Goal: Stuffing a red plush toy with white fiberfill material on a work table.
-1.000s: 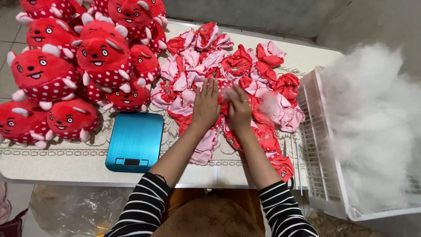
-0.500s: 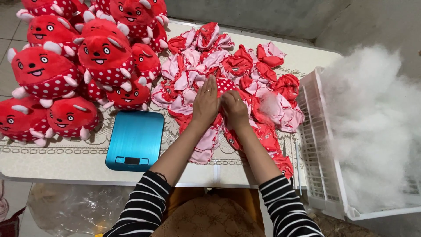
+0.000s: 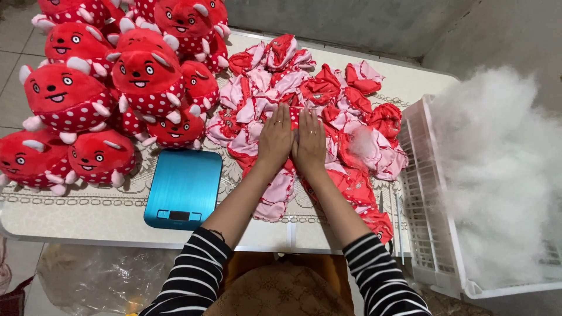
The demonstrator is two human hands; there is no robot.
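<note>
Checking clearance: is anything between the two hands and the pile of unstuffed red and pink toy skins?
Nothing visible. The left hand and right hand already lie flat, side by side, palms down on the pile of toy skins. The blue scale sits off to their left, clear of them.

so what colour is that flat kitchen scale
Shiny blue scale with a dark display strip; seen in the head view.

This looked like a home toy-making workshop: finished red plush toys (image 3: 105, 88) piled at upper left, unstuffed fabric skins (image 3: 328, 99) at centre, a blue scale (image 3: 184, 187), and white stuffing (image 3: 497, 175) at right.
</note>
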